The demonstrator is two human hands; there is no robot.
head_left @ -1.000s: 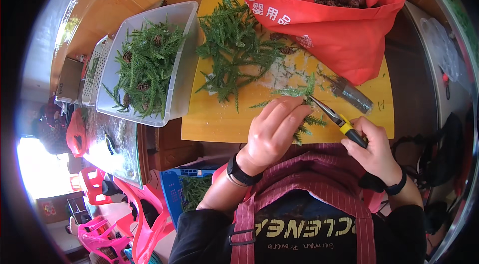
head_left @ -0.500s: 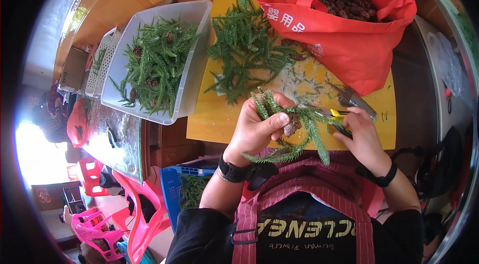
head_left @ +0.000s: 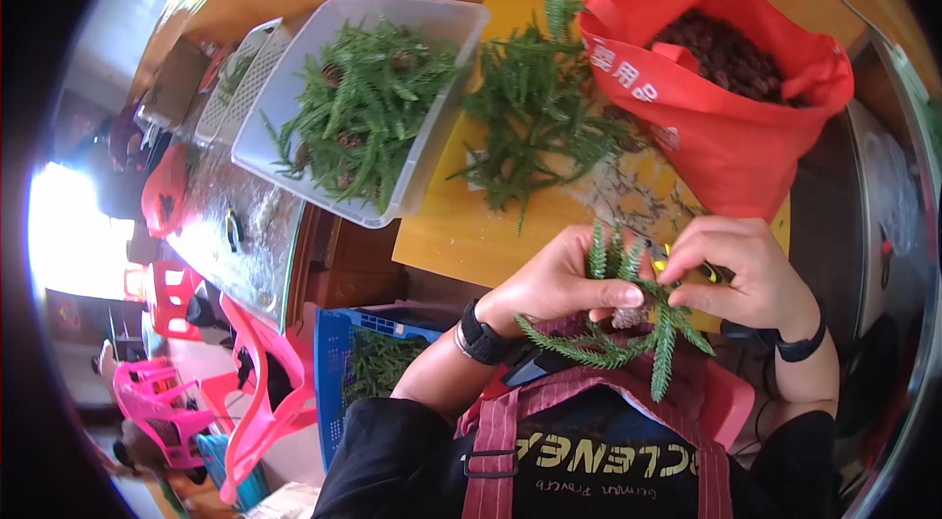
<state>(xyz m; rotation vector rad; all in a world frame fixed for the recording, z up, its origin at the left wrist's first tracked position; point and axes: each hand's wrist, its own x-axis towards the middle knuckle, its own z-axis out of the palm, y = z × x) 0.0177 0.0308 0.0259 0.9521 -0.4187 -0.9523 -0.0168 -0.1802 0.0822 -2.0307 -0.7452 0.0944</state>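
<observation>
In front of my chest, my left hand point(head_left: 574, 288) pinches an artificial pine sprig point(head_left: 618, 352) with drooping green needles. A brown pine cone point(head_left: 628, 317) sits at the sprig's middle, just below my left thumb tip. My right hand point(head_left: 741, 274) is closed, thumb and forefinger pinching the sprig's stem end from the right. Behind those fingers show pliers point(head_left: 719, 273) with yellow and black handles; whether they lie on the board or rest against my hand, I cannot tell.
On the yellow board point(head_left: 442, 249) lie a pile of green sprigs point(head_left: 530, 112) and scattered trimmings. A clear plastic bin point(head_left: 412, 187) of coned sprigs stands left. At the right, a red bag point(head_left: 726, 141) holds pine cones point(head_left: 721, 53). A blue crate point(head_left: 332, 377) sits lower left, near pink chairs point(head_left: 260, 377).
My right fingers have left their grip around the pliers' handles and now pinch the sprig's stem. The view has shifted, so the bin and bag appear farther right.
</observation>
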